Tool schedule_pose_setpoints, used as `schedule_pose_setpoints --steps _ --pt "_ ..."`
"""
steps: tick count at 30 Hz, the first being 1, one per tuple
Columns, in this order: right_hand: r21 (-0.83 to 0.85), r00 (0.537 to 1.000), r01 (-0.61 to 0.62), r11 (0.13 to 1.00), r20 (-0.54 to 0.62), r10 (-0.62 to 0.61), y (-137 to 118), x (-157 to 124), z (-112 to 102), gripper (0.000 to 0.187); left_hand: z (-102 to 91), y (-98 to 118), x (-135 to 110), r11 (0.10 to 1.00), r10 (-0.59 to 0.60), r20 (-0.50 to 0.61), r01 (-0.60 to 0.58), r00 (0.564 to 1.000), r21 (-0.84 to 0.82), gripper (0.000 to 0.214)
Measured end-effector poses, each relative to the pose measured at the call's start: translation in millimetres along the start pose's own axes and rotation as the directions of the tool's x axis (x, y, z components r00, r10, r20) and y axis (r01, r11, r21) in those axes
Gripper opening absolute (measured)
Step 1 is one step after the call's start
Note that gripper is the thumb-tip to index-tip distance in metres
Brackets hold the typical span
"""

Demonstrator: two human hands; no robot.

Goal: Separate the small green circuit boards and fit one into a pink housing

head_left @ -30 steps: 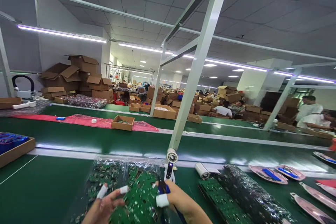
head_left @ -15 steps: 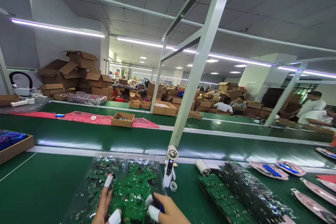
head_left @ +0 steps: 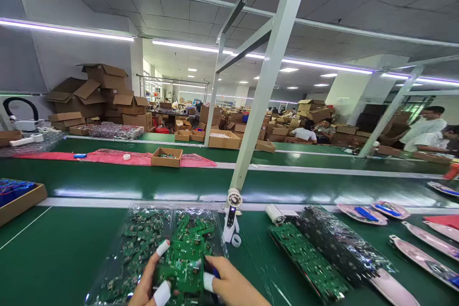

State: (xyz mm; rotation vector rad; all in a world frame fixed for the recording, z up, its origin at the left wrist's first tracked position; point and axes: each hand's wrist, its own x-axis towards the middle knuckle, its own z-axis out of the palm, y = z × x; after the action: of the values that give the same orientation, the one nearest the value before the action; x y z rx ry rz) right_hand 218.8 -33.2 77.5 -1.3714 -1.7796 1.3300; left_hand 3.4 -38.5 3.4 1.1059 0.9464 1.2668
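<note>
The left hand (head_left: 146, 283) and right hand (head_left: 232, 281) grip a green circuit-board panel (head_left: 186, 265) between them, over a clear plastic tray (head_left: 150, 205) of small circuit boards (head_left: 138, 241), while at the surface's (head_left: 84, 244) far edge, leftward, a cardboard box (head_left: 27, 203) holds blue wired packs (head_left: 14, 189).

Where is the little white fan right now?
In the head view, the white fan is low and near the middle, just right of the clear tray, beyond the right hand, by the slanted post.
</note>
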Motion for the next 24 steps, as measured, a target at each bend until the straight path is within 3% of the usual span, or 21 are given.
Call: schedule_pose_setpoints --steps 3,8,13,15,19,24 --pt "0.020 0.999 -0.004 1.000 -0.032 0.004 7 1 2 0.044 0.1 -2 0 1.000 -0.001 -0.025 0.001 1.000 -0.010 0.091" --pt "0.109 0.997 0.032 0.994 -0.075 -0.024 6 6 5 0.047 0.7 -9 5 0.999 0.041 -0.067 -0.043 0.997 -0.030 0.071" --pt "0.420 0.987 0.092 0.903 0.085 -0.140 -9 22 9 0.058 0.0 -21 29 0.979 -0.051 -0.005 0.049 0.999 -0.198 0.075" --pt "0.481 0.983 0.096 0.872 0.094 -0.160 -14 30 10 0.064 0.3 -23 38 0.972 -0.102 -0.018 0.096 0.995 -0.214 0.073" --pt "0.282 0.994 0.089 0.955 0.041 -0.105 -8 38 8 0.063 2.6 -17 48 0.955 -0.122 -0.123 0.082 0.985 -0.285 0.079" --pt "0.090 0.997 0.006 0.996 0.075 -0.013 25 39 8 0.064 2.2 -3 55 0.964 -0.108 -0.169 0.061 0.980 -0.258 0.076"
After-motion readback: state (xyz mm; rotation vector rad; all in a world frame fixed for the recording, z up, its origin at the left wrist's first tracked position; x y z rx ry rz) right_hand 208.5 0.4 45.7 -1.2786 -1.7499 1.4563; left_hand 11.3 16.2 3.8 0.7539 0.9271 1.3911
